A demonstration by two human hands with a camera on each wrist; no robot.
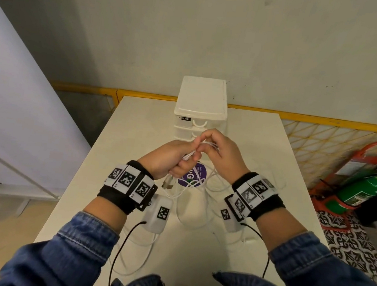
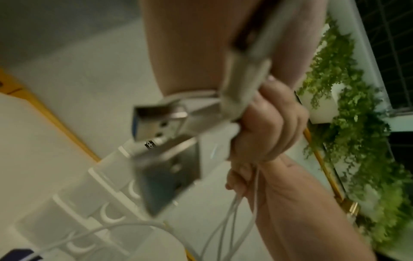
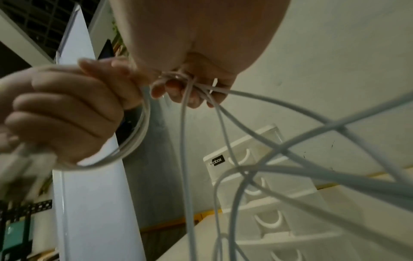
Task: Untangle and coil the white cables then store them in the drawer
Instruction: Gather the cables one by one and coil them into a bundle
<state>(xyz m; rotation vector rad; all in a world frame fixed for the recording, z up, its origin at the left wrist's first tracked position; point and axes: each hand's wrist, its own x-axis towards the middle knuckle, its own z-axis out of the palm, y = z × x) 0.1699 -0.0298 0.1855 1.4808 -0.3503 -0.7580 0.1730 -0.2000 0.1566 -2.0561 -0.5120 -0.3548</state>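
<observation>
Above the middle of the white table (image 1: 254,136) both hands work a bundle of white cables (image 1: 192,154). My left hand (image 1: 169,161) grips the cable ends in a fist; their USB plugs (image 2: 165,121) stick out below it, close to the left wrist camera. My right hand (image 1: 217,150) pinches several cable strands (image 3: 185,83) at its fingertips, right beside the left hand (image 3: 67,113). Loose loops (image 1: 190,197) hang from the hands and trail over the table. The white drawer unit (image 1: 200,111) stands at the table's far edge, its drawers closed.
A round purple sticker (image 1: 194,175) lies on the table under the hands. A yellow mesh railing (image 1: 323,144) runs behind the table. A green fire extinguisher (image 1: 360,190) in a red stand sits on the floor at the right. A pale partition (image 1: 10,110) stands at the left.
</observation>
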